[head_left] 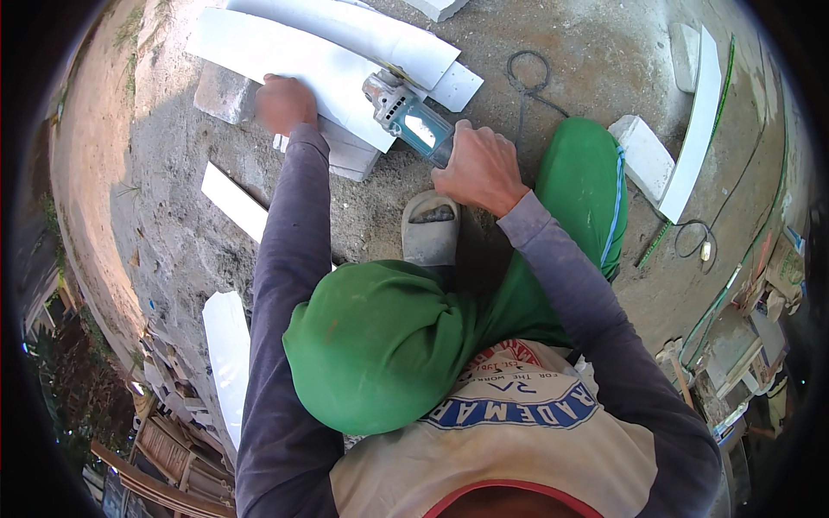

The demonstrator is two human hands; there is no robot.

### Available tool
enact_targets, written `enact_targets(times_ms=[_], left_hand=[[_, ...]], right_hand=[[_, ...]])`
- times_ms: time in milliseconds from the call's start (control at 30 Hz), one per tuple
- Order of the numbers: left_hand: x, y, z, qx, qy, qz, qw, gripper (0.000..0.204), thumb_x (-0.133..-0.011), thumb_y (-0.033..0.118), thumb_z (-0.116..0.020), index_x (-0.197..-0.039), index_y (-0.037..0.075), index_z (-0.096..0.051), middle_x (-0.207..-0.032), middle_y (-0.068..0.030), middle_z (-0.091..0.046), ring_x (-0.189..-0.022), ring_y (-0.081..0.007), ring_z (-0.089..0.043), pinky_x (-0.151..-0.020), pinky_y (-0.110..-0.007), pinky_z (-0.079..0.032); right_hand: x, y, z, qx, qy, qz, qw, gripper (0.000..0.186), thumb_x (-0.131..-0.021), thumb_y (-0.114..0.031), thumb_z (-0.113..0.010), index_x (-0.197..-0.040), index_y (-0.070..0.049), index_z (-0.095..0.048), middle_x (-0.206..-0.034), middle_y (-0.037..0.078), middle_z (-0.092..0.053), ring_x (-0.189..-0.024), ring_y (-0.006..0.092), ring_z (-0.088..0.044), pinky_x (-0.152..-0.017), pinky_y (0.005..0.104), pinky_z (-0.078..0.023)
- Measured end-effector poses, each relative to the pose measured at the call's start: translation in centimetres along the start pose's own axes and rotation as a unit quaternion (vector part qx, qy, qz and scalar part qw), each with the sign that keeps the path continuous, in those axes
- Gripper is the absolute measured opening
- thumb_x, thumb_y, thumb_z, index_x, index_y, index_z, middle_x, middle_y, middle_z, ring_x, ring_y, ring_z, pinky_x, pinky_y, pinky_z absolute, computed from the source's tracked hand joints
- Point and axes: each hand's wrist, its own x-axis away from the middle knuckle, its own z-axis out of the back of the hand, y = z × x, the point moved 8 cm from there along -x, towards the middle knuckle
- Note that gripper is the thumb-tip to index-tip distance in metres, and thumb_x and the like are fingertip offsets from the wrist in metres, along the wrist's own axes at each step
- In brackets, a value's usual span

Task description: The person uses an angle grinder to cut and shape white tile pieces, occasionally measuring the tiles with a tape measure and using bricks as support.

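Observation:
My left hand grips the lower left edge of a white sheet, its fingers curled and partly blurred. The sheet rests over other white sheets and pale blocks, among them a rough block left of my hand and another underneath. My right hand is closed on the rear of a teal angle grinder. The grinder's metal head is at the sheet's right part, with its disc seen edge-on; whether it touches the sheet is unclear. A grey sandal is on my foot below the grinder.
Concrete ground carries loose white strips at left. At right lie a white block, a long strip, a green hose and cables. My green-clad knees are close below. Scrap piles line the lower rim.

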Motion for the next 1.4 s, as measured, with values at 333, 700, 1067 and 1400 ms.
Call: enact_targets(times_ms=[333,700,1067,1400], left_hand=[[-0.1,0.1,0.0,-0.009,-0.003,-0.010,1.000,0.059,-0.114,0.045,-0.042,-0.126,-0.005,-0.072,-0.124,-0.0269,-0.077,-0.116,-0.0458,-0.074,-0.102,-0.055,-0.054],[0.3,0.3,0.1,-0.012,-0.005,-0.014,1.000,0.059,-0.114,0.044,-0.042,-0.126,-0.004,-0.072,-0.122,-0.0260,-0.077,-0.115,-0.0448,-0.074,-0.101,-0.055,-0.055],[0.2,0.2,-0.1,-0.011,-0.009,-0.019,1.000,0.058,-0.114,0.044,-0.042,-0.123,-0.005,-0.071,-0.119,-0.0276,-0.077,-0.113,-0.0464,-0.074,-0.100,-0.055,-0.055],[0.3,0.1,0.3,0.005,0.004,0.001,1.000,0.057,-0.110,0.044,-0.046,-0.121,-0.002,-0.077,-0.124,-0.0261,-0.078,-0.117,-0.0460,-0.074,-0.103,-0.056,-0.053]], right_hand=[[0.3,0.0,0.2,0.004,0.014,0.002,1.000,0.046,-0.078,-0.025,-0.079,-0.106,0.009,-0.068,-0.098,0.035,-0.076,-0.096,0.0524,-0.076,-0.093,0.0580,-0.060],[0.5,0.3,0.1,0.013,-0.002,-0.003,1.000,0.045,-0.078,-0.025,-0.081,-0.106,0.008,-0.068,-0.103,0.034,-0.075,-0.100,0.0499,-0.076,-0.093,0.0568,-0.061],[0.6,1.0,-0.3,0.014,0.014,-0.006,1.000,0.046,-0.076,-0.026,-0.080,-0.105,0.007,-0.067,-0.097,0.034,-0.076,-0.097,0.0523,-0.075,-0.093,0.0584,-0.060],[0.9,0.9,-0.1,0.014,0.014,-0.007,1.000,0.046,-0.076,-0.026,-0.079,-0.106,0.007,-0.067,-0.098,0.034,-0.075,-0.096,0.0537,-0.075,-0.093,0.0593,-0.060]])
